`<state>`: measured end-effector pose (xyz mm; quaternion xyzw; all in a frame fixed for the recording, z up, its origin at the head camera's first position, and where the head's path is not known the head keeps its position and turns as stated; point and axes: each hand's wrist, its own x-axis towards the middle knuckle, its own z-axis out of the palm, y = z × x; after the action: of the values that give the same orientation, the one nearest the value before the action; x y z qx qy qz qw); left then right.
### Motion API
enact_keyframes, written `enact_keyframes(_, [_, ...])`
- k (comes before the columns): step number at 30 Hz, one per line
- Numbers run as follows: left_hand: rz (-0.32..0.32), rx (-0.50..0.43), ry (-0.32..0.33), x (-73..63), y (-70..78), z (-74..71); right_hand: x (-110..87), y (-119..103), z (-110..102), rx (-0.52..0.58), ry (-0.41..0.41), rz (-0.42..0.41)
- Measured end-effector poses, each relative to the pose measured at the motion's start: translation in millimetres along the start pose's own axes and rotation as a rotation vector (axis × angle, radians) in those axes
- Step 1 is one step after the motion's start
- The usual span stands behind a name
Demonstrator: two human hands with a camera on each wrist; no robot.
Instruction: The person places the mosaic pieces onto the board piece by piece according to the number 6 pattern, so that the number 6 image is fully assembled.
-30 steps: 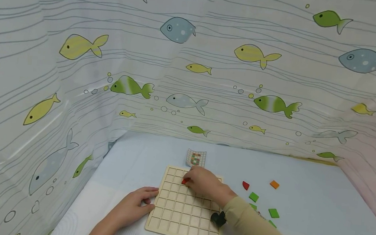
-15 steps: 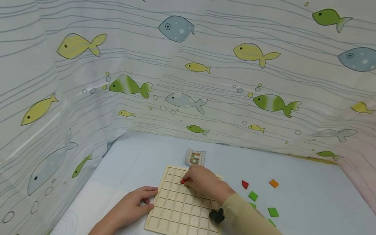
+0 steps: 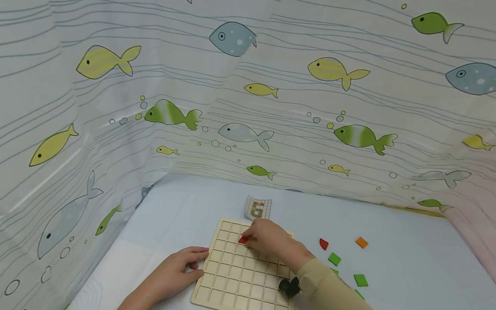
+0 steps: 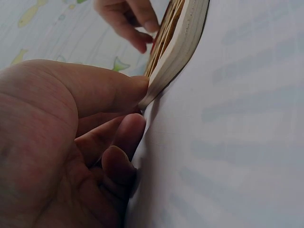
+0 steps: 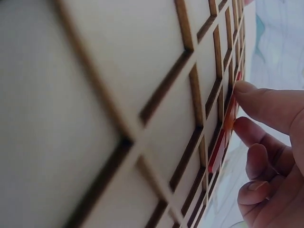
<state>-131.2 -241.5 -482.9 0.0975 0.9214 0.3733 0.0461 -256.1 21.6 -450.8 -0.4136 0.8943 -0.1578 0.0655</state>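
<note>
A square wooden grid board (image 3: 236, 287) lies on the table. My left hand (image 3: 180, 269) rests at its left side, fingertips and thumb touching the edge. In the left wrist view, the digit nearest the camera meets the pale board edge (image 4: 178, 52), with other fingers bent below it. Over the upper rows, my right hand (image 3: 269, 239) pinches a small red tile (image 3: 243, 240) down at the grid. In the right wrist view, thumb and forefinger are at red pieces (image 5: 217, 153) lying along the grid, an orange piece (image 5: 229, 118) between them. The hand hides part of the upper board.
A small pattern card (image 3: 257, 208) with a coloured grid figure lies behind the board. To the right are a red quarter-round tile (image 3: 324, 244), an orange tile (image 3: 362, 242) and several green tiles (image 3: 361, 280). Fish-printed sheeting (image 3: 296, 110) rises behind and at the sides.
Both hands stay in nearly the same place. The right fingers shift very slightly at the red tile, and a little more of its red face shows now.
</note>
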Motion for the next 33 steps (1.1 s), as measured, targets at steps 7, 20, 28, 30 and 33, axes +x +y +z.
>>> enact_keyframes(7, [0.000,0.000,-0.004,0.3,0.7,-0.8,-18.1,6,-7,0.034,0.016,0.073])
enact_keyframes(20, [-0.006,-0.016,-0.009,-0.1,0.6,-0.9,-60.6,25,-16,0.113,0.092,0.202])
enact_keyframes(28, [0.005,-0.017,-0.008,0.0,1.0,-0.4,-97.3,40,-19,0.124,0.141,0.285])
enact_keyframes(30, [0.006,-0.013,-0.006,0.2,1.1,-0.4,-105.7,45,-19,0.130,0.141,0.302])
enact_keyframes(33, [0.006,-0.008,-0.004,0.4,1.8,-0.3,-119.4,52,-20,0.134,0.139,0.323])
